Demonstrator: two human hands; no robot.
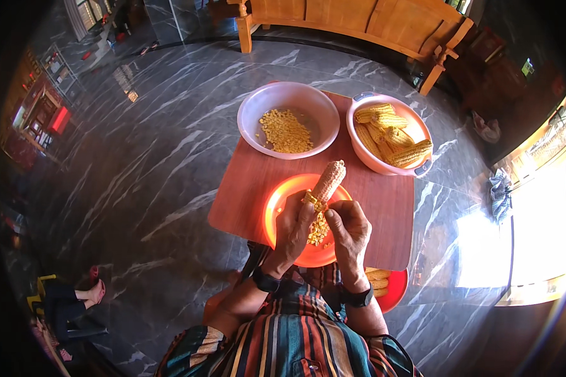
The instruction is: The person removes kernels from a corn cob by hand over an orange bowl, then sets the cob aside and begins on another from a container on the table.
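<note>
A corn cob tilts up and away over an orange basin, its far part stripped bare and a band of yellow kernels left near my fingers. My left hand is wrapped round the cob's lower part. My right hand is closed against the kernels at the lower part, its thumb and fingertips pressing there. Loose kernels lie in the orange basin below my hands. The near end of the cob is hidden by my hands.
On the brown table, a pale basin holds loose kernels. Right of it, a pink basin holds several unshelled cobs. A red container with more cobs sits under the table's right edge. A wooden bench stands beyond.
</note>
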